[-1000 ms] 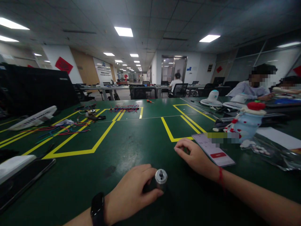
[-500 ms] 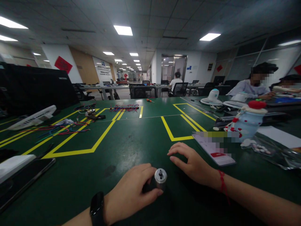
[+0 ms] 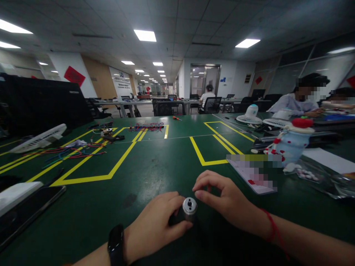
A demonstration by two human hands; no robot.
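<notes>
My left hand (image 3: 158,223), with a black band on the wrist, is closed around a small silver cylindrical motor (image 3: 190,212). The motor stands upright on the green table; its round top has a dark centre and small holes. Thumb and forefinger press it from the near and far sides. Just right of the motor, and apart from it, is my right hand (image 3: 224,192), a red string around its wrist. Its thumb and forefinger tips come together in a pinch; anything between them is hidden.
A phone-like flat slab (image 3: 252,177) lies beyond my right hand, near a light-blue jar (image 3: 294,142). Loose wires (image 3: 83,149) and a white keyboard-like panel (image 3: 40,139) are at left. An orange screwdriver (image 3: 176,118) lies far off. A person (image 3: 294,101) sits at right.
My right hand has come left and down toward the motor, thumb and forefinger drawing together. A lighter raised piece showed at the motor's centre before; now the centre is dark. My left hand stays put.
</notes>
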